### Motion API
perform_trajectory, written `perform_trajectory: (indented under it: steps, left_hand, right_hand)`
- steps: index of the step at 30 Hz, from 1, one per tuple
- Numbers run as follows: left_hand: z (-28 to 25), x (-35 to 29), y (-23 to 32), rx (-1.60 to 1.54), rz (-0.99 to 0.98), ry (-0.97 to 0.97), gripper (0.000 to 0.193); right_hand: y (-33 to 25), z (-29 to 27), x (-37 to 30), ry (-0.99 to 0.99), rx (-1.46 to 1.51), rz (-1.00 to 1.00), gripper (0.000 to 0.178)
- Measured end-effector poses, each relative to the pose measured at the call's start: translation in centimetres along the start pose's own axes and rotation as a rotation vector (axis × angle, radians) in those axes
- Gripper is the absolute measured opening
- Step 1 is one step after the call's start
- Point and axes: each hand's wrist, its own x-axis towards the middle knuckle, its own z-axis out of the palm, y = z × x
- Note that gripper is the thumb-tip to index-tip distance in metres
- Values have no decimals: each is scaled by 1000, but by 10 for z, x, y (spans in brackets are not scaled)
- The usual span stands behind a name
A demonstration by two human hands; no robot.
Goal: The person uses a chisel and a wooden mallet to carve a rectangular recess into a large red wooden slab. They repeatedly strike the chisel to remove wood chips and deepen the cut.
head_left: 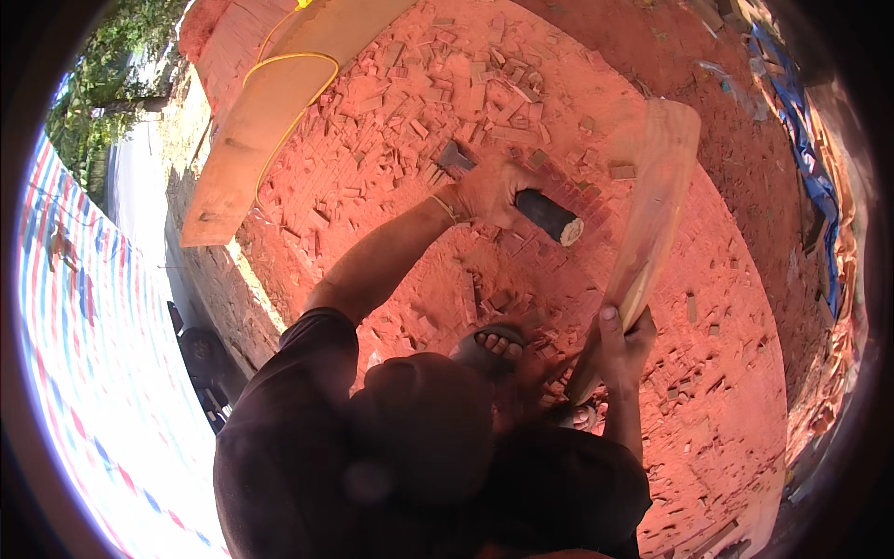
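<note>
The lower end of the wooden board is lost in shadow near the feet, and the left hand covers part of the dark cylinder, its fingers mostly hidden but clamped around it above the red, chip-strewn ground. The left arm stretches forward; the right hand points upward, fingers clamped on the board's edge.

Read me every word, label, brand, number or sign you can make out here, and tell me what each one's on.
No text is readable in this view.
Long flat wooden board in the right hand: no lettering visible.
Black cylinder with a pale end in the left hand: none visible.
Red, white and blue striped sheet: only stripes discernible.
Crumpled blue sheet at right: too small and blurred to tell.
</note>
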Motion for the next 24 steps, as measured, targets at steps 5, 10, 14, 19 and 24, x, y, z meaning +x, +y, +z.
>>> perform_trajectory:
  steps: [5, 10, 14, 19, 24]
  left_hand:
    - [4, 0, -3, 16, 11, 15, 23]
    - [3, 4, -11, 96, 56, 24, 23]
    - [-2, 9, -18, 196, 105, 45, 22]
    - [-10, 5, -24, 98, -57, 43, 21]
    - [-9, 3, -26, 70, -4, 53, 24]
  right_hand:
    - [-61, -12, -9, 34, 682, -296, 74]
    - [-9, 32, 2, -71, 67, -258, 51]
    - [31, 22, -2, 99, -232, -121, 35]
    - [-62, -26, -12, 144, 359, -319, 73]
    - [-90, 21, 2, -41, 753, -513, 58]
